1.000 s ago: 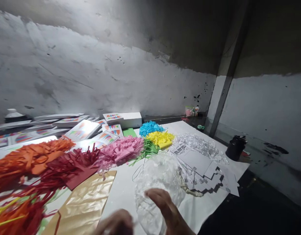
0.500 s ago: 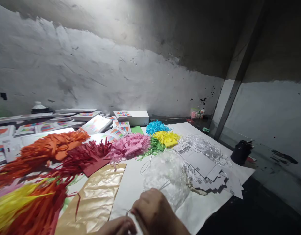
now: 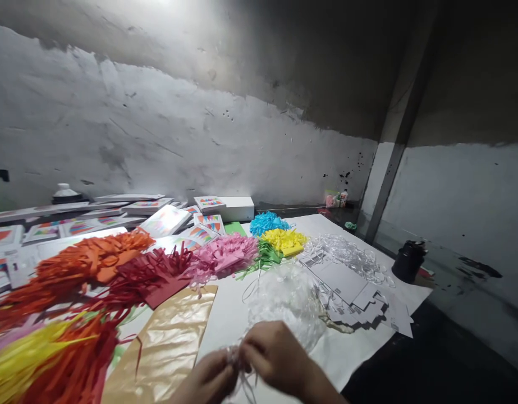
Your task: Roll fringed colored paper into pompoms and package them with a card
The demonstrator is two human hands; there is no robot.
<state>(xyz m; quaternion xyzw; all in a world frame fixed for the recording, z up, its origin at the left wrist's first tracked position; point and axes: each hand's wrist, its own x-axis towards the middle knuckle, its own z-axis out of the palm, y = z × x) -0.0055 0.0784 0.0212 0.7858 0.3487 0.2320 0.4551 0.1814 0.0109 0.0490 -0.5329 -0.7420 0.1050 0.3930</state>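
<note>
At the bottom middle, my left hand (image 3: 214, 375) and my right hand (image 3: 273, 353) meet with fingers pinched together on a thin whitish string (image 3: 247, 387). Loose ends of it hang below the fingers. Just beyond my right hand lies a heap of clear plastic film (image 3: 284, 300). A gold sheet (image 3: 174, 331) is to the left of my left hand. Farther off are shredded paper bundles in orange (image 3: 90, 258), dark red (image 3: 157, 275), pink (image 3: 227, 255), green (image 3: 269, 255), yellow (image 3: 284, 241) and blue (image 3: 267, 222).
Boxes with coloured triangle prints (image 3: 166, 220) are piled at the back left. White cards (image 3: 343, 280) and a tangle of white string (image 3: 347, 249) lie right of centre. A black container (image 3: 409, 261) stands at the right. Yellow and red strips (image 3: 69, 365) fill the near left.
Both hands have come up slightly and more of them is in view. The string between them now shows with its ends hanging. The camera view has shifted a little.
</note>
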